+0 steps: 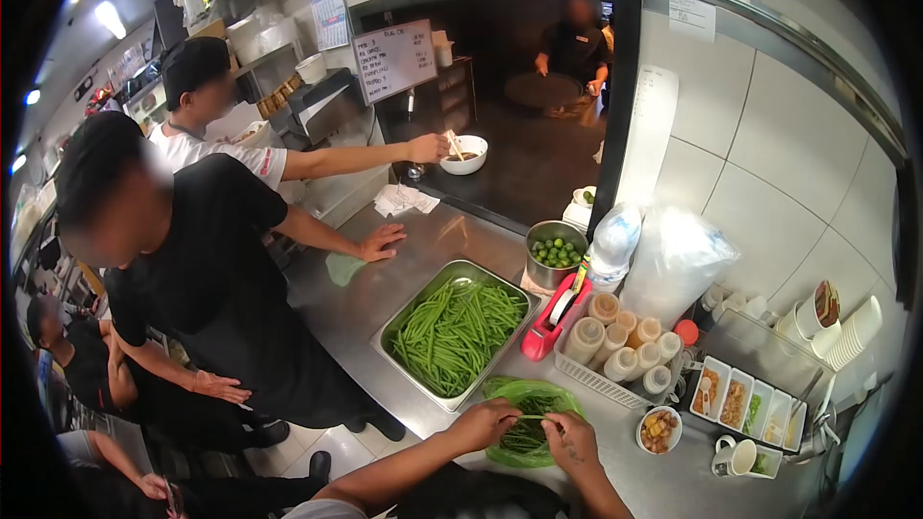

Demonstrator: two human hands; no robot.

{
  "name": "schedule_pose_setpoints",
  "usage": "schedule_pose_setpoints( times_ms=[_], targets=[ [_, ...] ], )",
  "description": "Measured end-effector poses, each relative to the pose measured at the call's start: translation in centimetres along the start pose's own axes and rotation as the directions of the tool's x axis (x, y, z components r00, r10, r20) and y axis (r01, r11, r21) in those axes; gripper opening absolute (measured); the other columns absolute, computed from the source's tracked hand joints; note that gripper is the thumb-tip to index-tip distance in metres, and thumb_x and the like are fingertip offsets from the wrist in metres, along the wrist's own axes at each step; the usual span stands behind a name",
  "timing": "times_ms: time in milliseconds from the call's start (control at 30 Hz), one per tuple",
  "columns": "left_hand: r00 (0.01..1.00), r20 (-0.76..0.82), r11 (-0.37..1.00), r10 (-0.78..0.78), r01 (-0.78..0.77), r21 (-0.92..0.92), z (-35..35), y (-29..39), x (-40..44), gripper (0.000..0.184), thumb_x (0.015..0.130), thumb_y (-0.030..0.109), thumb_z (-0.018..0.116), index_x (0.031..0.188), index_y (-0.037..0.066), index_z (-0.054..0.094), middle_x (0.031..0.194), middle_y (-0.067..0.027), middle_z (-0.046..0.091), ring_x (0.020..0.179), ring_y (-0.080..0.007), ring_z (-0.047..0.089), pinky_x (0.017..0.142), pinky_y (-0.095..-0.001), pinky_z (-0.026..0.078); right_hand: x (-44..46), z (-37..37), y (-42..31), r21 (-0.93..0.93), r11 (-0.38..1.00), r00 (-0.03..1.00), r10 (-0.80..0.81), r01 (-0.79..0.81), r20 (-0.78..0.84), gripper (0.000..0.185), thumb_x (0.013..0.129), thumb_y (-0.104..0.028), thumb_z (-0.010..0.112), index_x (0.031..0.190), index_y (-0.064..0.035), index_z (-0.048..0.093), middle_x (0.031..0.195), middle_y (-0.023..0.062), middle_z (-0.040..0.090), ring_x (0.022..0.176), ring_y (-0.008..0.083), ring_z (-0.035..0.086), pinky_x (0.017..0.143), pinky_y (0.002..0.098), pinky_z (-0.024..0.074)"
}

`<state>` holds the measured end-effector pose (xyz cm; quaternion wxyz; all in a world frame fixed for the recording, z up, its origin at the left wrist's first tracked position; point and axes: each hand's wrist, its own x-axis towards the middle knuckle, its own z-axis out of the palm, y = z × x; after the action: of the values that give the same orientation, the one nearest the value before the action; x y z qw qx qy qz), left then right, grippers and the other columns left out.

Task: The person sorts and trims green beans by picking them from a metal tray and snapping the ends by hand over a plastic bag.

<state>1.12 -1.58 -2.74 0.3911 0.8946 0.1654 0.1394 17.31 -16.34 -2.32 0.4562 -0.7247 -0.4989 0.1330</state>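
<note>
A single green bean (532, 416) stretches between my two hands, above a green plastic bag (538, 390). My left hand (486, 425) pinches one end, and my right hand (571, 438) pinches the other. Inside the open bag lie darker green pieces (522, 436), too small to make out clearly. Just beyond my hands, a steel pan (503, 358) is heaped with long green beans (452, 332).
A co-worker's hand (383, 242) rests flat on the steel counter (332, 309). Another person holds chopsticks over a white bowl (463, 162). To the right stand a pot of green citrus (556, 255), a red tape dispenser (550, 329), a bottle basket (601, 386) and condiment trays (753, 413).
</note>
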Motion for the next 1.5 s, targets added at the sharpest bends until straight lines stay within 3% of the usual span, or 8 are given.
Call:
schedule_pose_setpoints(
  times_ms=[733, 833, 933, 1033, 1267, 1333, 1400, 1500],
  targets=[
    [0.987, 0.161, 0.994, 0.02, -0.002, -0.11, 1.2, 1.6, 0.6, 0.017, 0.091, 0.013, 0.062, 0.101, 0.0, 0.065, 0.09, -0.0155, 0.062, 0.082, -0.0333, 0.061, 0.073, -0.0384, 0.049, -0.4, 0.0, -0.6, -0.222, 0.954, 0.979, -0.182, 0.199, 0.096, 0.009, 0.072, -0.009, 0.067, 0.079, -0.0041, 0.069, 0.071, 0.0132, 0.061, 0.066, 0.0314, 0.061, 0.061, 0.0385, 0.0516],
    [0.998, 0.064, 0.993, 0.022, -0.014, -0.12, 1.1, 2.4, 0.9, 0.014, 0.089, 0.011, 0.064, 0.098, 0.001, 0.066, 0.087, -0.0156, 0.063, 0.081, -0.0327, 0.062, 0.073, -0.0382, 0.049, -1.0, 2.3, 0.6, -0.045, 0.994, 0.985, -0.109, 0.103, -0.135, 0.009, 0.076, -0.006, 0.066, 0.083, -0.0037, 0.07, 0.071, 0.0097, 0.064, 0.063, 0.0239, 0.063, 0.059, 0.0329, 0.051],
    [1.0, 0.004, 0.988, -0.005, 0.006, -0.151, 1.5, 2.0, 1.4, 0.012, 0.089, 0.009, 0.064, 0.098, 0.001, 0.067, 0.087, -0.0145, 0.064, 0.081, -0.0302, 0.063, 0.073, -0.0359, 0.049, -1.5, 4.5, 1.6, 0.552, 0.794, 0.913, 0.385, -0.254, -0.133, 0.015, 0.086, -0.009, 0.065, 0.093, 0.0017, 0.072, 0.068, 0.0015, 0.064, 0.063, 0.005, 0.055, 0.058, 0.0228, 0.0459],
    [0.996, -0.03, 0.971, -0.085, 0.076, -0.224, 1.7, 2.3, 1.6, 0.011, 0.089, 0.007, 0.065, 0.098, 0.001, 0.068, 0.084, -0.0135, 0.065, 0.077, -0.0256, 0.063, 0.07, -0.0334, 0.049, -0.9, 3.9, 0.1, 0.579, 0.741, 0.873, 0.478, -0.34, -0.1, 0.013, 0.086, -0.003, 0.059, 0.088, 0.0043, 0.07, 0.071, 0.0038, 0.065, 0.065, 0.0086, 0.059, 0.06, 0.0233, 0.0477],
    [0.991, 0.027, 0.964, -0.13, 0.133, -0.229, 0.6, 3.2, 2.1, 0.013, 0.09, 0.01, 0.063, 0.095, 0.0, 0.067, 0.084, -0.0159, 0.065, 0.075, -0.0279, 0.064, 0.068, -0.0348, 0.05, 0.2, 3.0, 1.4, 0.267, 0.964, 0.95, 0.082, 0.002, -0.302, 0.013, 0.086, -0.007, 0.064, 0.094, -0.0003, 0.072, 0.072, 0.005, 0.064, 0.062, 0.0093, 0.057, 0.057, 0.0248, 0.0465],
    [0.983, 0.061, 0.946, -0.172, 0.182, -0.268, 1.0, 2.2, 2.1, 0.014, 0.091, 0.011, 0.063, 0.096, -0.001, 0.067, 0.084, -0.0142, 0.067, 0.073, -0.0234, 0.064, 0.067, -0.0328, 0.05, 0.9, 2.6, 2.9, 0.838, 0.502, 0.784, 0.599, -0.213, -0.16, 0.017, 0.09, -0.008, 0.059, 0.099, 0.0022, 0.07, 0.079, 0.0061, 0.068, 0.066, 0.0099, 0.059, 0.062, 0.0239, 0.0489],
    [0.911, 0.167, 0.608, -0.377, 0.379, -0.698, 0.9, 1.3, 1.9, 0.014, 0.096, 0.008, 0.058, 0.102, -0.001, 0.066, 0.088, -0.0053, 0.067, 0.07, -0.0109, 0.062, 0.066, -0.0261, 0.051, 0.8, 1.8, 2.7, 0.785, 0.536, 0.836, 0.547, -0.312, -0.041, 0.02, 0.09, -0.009, 0.058, 0.1, 0.0038, 0.069, 0.082, 0.0074, 0.068, 0.068, 0.0109, 0.061, 0.064, 0.024, 0.0501],
    [0.943, 0.006, 0.551, -0.333, 0.2, -0.81, -0.3, 1.8, 2.4, 0.015, 0.097, 0.009, 0.056, 0.105, -0.001, 0.063, 0.091, -0.0052, 0.068, 0.069, -0.0107, 0.063, 0.068, -0.026, 0.053, -0.5, 1.5, 1.2, 0.684, 0.585, 0.879, 0.441, -0.436, 0.182, 0.023, 0.093, -0.013, 0.058, 0.104, 0.0048, 0.068, 0.087, 0.0094, 0.07, 0.072, 0.0117, 0.064, 0.066, 0.024, 0.0516]
  ],
)
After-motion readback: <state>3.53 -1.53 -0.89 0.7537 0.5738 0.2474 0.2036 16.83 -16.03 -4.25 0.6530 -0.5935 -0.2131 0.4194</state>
